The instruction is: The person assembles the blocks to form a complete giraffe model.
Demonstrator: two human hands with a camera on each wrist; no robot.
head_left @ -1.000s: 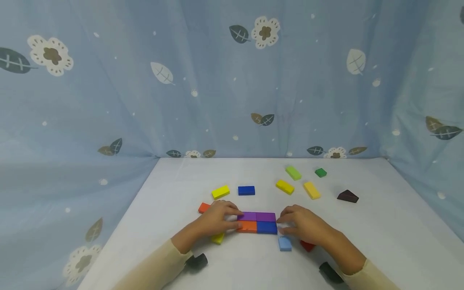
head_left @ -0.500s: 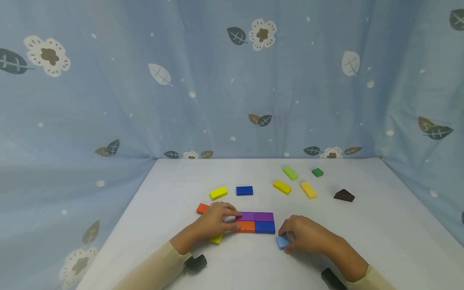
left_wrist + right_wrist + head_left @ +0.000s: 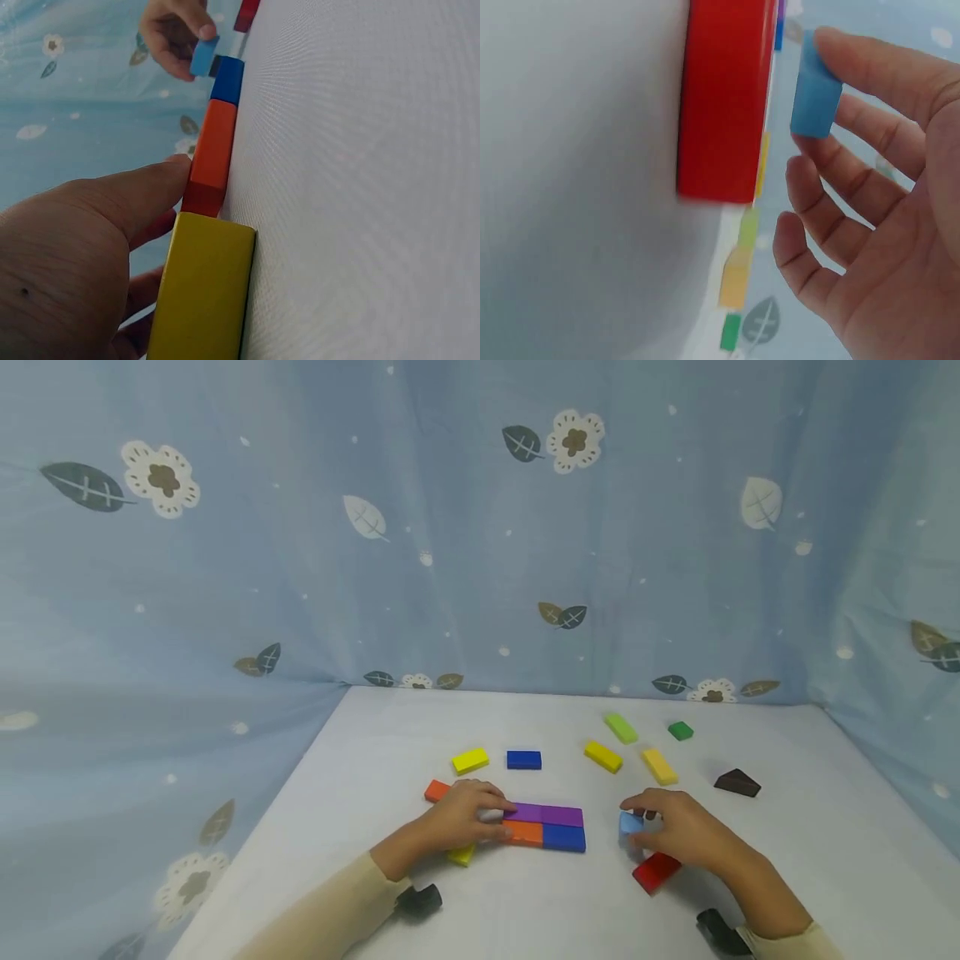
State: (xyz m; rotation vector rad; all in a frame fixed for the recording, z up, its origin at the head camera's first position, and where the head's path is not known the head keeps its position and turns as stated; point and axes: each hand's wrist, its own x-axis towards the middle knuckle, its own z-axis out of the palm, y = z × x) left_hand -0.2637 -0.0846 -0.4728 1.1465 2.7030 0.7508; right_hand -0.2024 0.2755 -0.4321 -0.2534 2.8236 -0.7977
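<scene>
Two purple blocks (image 3: 561, 816) lie in a row behind an orange block (image 3: 523, 834) and a dark blue block (image 3: 564, 837), making one flat rectangle. My left hand (image 3: 457, 817) rests at its left end, forefinger on the purple and thumb against the orange block. To the right of the rectangle, my right hand (image 3: 678, 828) pinches a light blue block (image 3: 816, 94) between thumb and fingers. That block is held tilted, apart from the rectangle. A red block (image 3: 656, 871) lies just in front of the right hand. Partly under the left hand is a yellow block (image 3: 202, 289).
Behind the rectangle lie a yellow block (image 3: 470, 761) and a dark blue one (image 3: 523, 760). Farther right are a lime green block (image 3: 621, 727), a pale yellow block (image 3: 660, 767), a green piece (image 3: 681, 731) and a dark brown triangle (image 3: 738, 782). A patterned curtain (image 3: 450, 527) surrounds the table.
My right hand left the rectangle's right end, took hold of the light blue block and moved it right and back, uncovering the red block. The left hand stayed at the rectangle. The head view shifted slightly.
</scene>
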